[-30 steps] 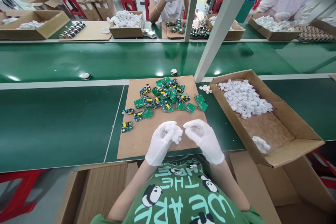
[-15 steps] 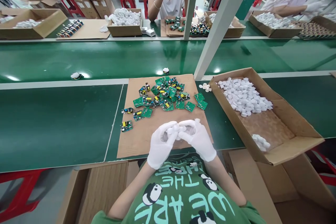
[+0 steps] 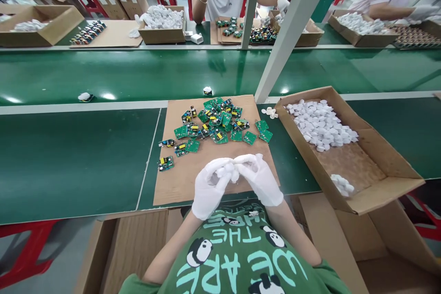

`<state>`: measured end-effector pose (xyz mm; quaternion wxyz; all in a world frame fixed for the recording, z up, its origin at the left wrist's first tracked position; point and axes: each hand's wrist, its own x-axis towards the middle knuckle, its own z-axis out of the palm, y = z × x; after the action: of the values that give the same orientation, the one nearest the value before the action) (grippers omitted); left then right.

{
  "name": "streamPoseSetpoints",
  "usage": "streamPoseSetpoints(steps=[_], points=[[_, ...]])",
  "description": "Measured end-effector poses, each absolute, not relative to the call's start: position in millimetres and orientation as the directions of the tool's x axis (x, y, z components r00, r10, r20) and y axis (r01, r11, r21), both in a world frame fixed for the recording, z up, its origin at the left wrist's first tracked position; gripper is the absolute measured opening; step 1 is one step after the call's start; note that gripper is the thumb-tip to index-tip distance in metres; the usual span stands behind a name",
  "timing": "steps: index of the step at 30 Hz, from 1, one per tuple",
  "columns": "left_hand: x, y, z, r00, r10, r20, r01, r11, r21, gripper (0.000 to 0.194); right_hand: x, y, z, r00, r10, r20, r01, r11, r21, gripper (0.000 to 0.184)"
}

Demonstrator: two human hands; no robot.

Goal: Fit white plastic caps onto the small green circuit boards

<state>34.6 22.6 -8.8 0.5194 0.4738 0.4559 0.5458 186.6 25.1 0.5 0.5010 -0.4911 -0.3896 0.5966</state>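
Note:
Both of my hands wear white gloves and meet over the front of a cardboard sheet (image 3: 206, 179). My left hand (image 3: 209, 190) is closed round a small white plastic piece (image 3: 230, 171), whose exact shape is hard to tell against the glove. My right hand (image 3: 261, 180) pinches at the same piece from the other side, its fingertips touching the left ones. Just beyond the hands lies a heap of small green circuit boards (image 3: 215, 121) with yellow and black components. A few single boards lie at the sheet's left and right edges.
To the right a cardboard box (image 3: 372, 165) holds many white plastic caps (image 3: 320, 124). Small pale discs (image 3: 269, 112) lie beside its corner. A metal post (image 3: 275, 55) rises behind the sheet. Beyond runs a green conveyor belt (image 3: 148, 73); co-workers sit across it.
The two small white-topped assemblies on the belt have shifted left. My right fingers have moved slightly on the white piece. Across the belt, a co-worker's hand has reached down toward a box.

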Motion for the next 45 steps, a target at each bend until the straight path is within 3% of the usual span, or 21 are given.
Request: streamPoseSetpoints(steps=[4, 6, 9, 12, 15, 19, 26, 32, 40, 45], points=[[31.7, 27.0, -7.2, -0.032, 0.998, -0.063, -0.384, 0.046, 0.922, 0.027, 191.5, 24.5, -4.4, 0.229, 0.957, -0.177, -0.184, -0.136, -0.973, 0.031], [29.3, 31.6, -4.1, 0.003, 0.992, -0.128, -0.452, 0.116, 0.884, 0.028, 196.5, 23.7, -12.2, 0.285, 0.957, -0.053, 0.01, -0.059, -0.998, 0.028], [26.2, 36.5, -0.8, 0.096, 0.964, -0.246, -0.519, 0.259, 0.814, 0.031, 203.3, 24.1, -27.8, 0.13, 0.975, 0.182, 0.484, 0.098, -0.87, 0.017], [24.3, 36.5, -0.7, 0.144, 0.943, -0.3, -0.554, 0.328, 0.765, 0.037, 205.7, 25.0, -33.2, -0.039, 0.967, 0.25, 0.674, 0.21, -0.708, 0.006], [24.7, 34.2, 0.0, 0.159, 0.949, -0.271, -0.461, 0.314, 0.83, 0.038, 203.9, 23.8, -18.8, -0.027, 0.95, 0.312, 0.63, 0.259, -0.732, 0.017], [29.5, 31.6, 1.9, 0.188, 0.961, -0.201, -0.264, 0.247, 0.932, 0.033, 197.1, 23.6, 7.4, -0.1, 0.972, 0.213, 0.466, 0.235, -0.853, 0.039], [25.5, 26.8, -2.2, 0.296, 0.924, -0.244, -0.052, 0.271, 0.961, 0.041, 189.1, 31.7, 8.2, -0.2, 0.976, 0.082, 0.353, 0.149, -0.924, 0.015], [14.2, 31.0, 8.6, 0.367, 0.894, -0.257, -0.167, 0.336, 0.927, 0.042, 195.3, 31.2, 11.0, -0.259, 0.963, -0.078, 0.258, -0.01, -0.966, 0.017], [26.6, 29.4, 9.0, 0.196, 0.953, -0.23, -0.213, 0.27, 0.939, 0.032, 184.9, 22.7, 17.5, -0.124, 0.992, -0.029, 0.283, 0.008, -0.959, 0.017], [27.7, 26.8, 8.8, 0.187, 0.947, -0.263, -0.215, 0.3, 0.929, 0.031, 181.6, 24.8, 17.5, -0.098, 0.99, -0.105, 0.276, -0.074, -0.958, 0.021]])
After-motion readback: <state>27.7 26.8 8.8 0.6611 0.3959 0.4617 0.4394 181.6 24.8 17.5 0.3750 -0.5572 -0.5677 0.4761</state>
